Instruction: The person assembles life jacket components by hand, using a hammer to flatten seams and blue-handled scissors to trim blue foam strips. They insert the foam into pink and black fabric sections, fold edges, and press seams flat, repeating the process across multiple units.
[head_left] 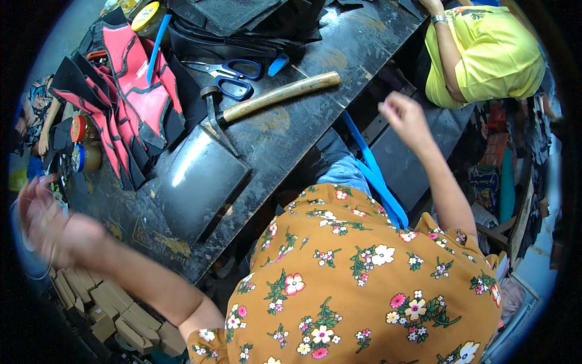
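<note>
At the far left, my left hand [60,233] is raised past the table edge, somewhat blurred, its fingers apart and nothing visible in them. A clear round-edged thing beside it is hard to make out. My right hand [405,118] is up in the air off the table's right edge, fingers curled in; the inside of the hand is hidden. Below it a bright blue strip [379,182] hangs in loops over my lap. On the table lie a hammer [282,97] with a wooden handle, its head on a dark flat slab [197,182], and blue-handled scissors [227,73].
Pink-and-black cut pieces [130,91] are stacked at the table's left, with another blue strip [159,48] on them. Jars [88,156] stand beside. Black sheets [242,30] pile up at the back. A person in a yellow shirt [491,54] sits at right. Cardboard pieces [121,315] lie lower left.
</note>
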Demonstrator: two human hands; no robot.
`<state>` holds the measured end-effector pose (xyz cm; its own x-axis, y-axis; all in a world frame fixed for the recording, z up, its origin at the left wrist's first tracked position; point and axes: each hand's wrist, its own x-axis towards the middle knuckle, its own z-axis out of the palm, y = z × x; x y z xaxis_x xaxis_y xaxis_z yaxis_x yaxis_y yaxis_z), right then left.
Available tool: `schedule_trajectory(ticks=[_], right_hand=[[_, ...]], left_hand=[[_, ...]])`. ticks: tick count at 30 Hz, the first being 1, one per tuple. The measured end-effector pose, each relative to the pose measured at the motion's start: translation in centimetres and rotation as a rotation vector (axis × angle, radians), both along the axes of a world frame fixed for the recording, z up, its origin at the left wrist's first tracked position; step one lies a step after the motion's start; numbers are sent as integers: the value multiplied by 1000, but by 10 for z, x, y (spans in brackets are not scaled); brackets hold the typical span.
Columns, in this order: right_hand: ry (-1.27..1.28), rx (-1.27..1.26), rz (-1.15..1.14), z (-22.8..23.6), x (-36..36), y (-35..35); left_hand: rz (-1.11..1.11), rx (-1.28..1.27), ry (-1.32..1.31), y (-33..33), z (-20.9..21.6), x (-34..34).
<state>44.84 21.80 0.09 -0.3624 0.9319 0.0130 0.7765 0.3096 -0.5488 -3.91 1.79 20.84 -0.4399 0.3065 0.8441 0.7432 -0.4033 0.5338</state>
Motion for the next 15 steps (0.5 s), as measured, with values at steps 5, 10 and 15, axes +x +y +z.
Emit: schedule_trajectory(ticks=[5, 10, 15], right_hand=[[-568, -390, -6, -131, 25, -63], [-410, 8, 225, -157, 41, -109], [-149, -175, 90, -150, 53, -84]], left_hand=[[-69, -413, -95, 35, -127, 14], [-206, -550, -54, 20, -146, 54], [-244, -594, -158, 14, -143, 61]])
